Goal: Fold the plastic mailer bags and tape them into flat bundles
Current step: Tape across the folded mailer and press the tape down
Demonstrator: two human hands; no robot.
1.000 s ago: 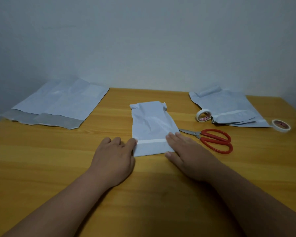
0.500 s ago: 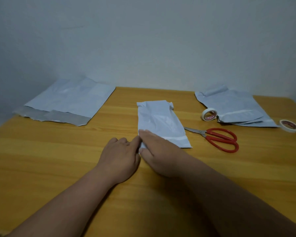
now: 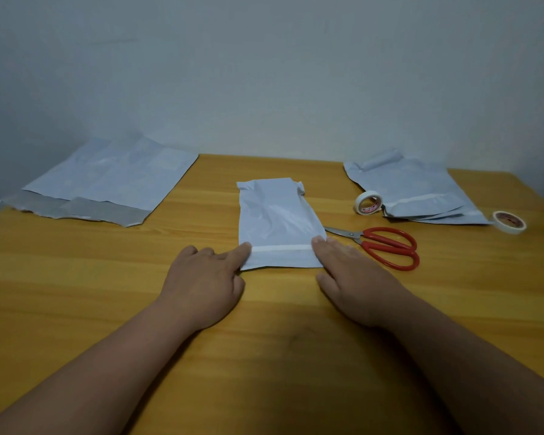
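Back from the bundle's left corner, the right hand (image 3: 355, 277) lies flat with straight fingers on its right edge, left hand (image 3: 206, 277) loosely curled opposite, pressing the taped folded mailer (image 3: 277, 224) mid-desk, apparently finished.

- Wooden table (image 3: 296, 356): yellow-brown grain, carrying everything.
- Folded mailer bag (image 3: 277, 224): flat between both hands.
- Flat mailer bags (image 3: 107, 183): far beyond the left hand.
- Scissors (image 3: 387, 246): red-handled, just beside the right hand.
- Stacked bundles (image 3: 421, 196) flanked by tape roll (image 3: 368, 203) and second tape roll (image 3: 509, 221): beyond the right hand.
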